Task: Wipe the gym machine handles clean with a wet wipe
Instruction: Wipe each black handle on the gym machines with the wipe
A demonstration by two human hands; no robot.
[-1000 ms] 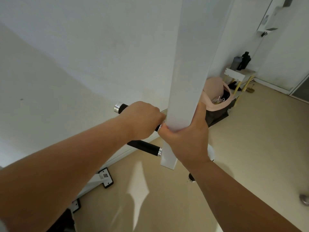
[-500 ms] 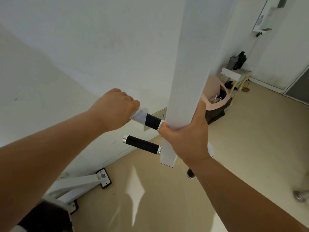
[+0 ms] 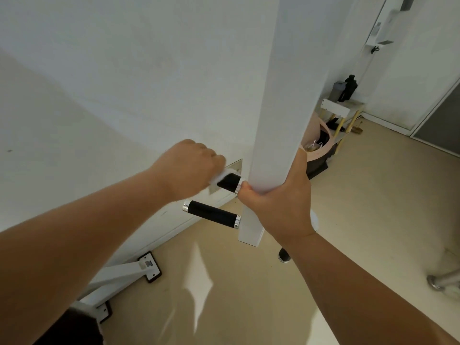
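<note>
Since half a second ago my left hand [image 3: 189,168] slid inward along the upper handle [image 3: 230,183], fingers closed around the wet wipe [image 3: 219,178]. Right hand [image 3: 278,202] grips the white upright post [image 3: 276,120]; lower handle [image 3: 211,214] bare.

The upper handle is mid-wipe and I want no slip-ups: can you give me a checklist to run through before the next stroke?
1. Wet wipe in the left hand: ok, its white edge shows under the fingers.
2. Wipe wrapped on the upper handle: ok, at the outer end.
3. Right hand bracing the white post: ok, gripped around it.
4. Inner stretch of the upper handle free to wipe: ok, bare black grip up to the post.
5. Lower handle clear for later: ok, nothing touches it.
6. Wipe still damp: cannot tell.
</note>
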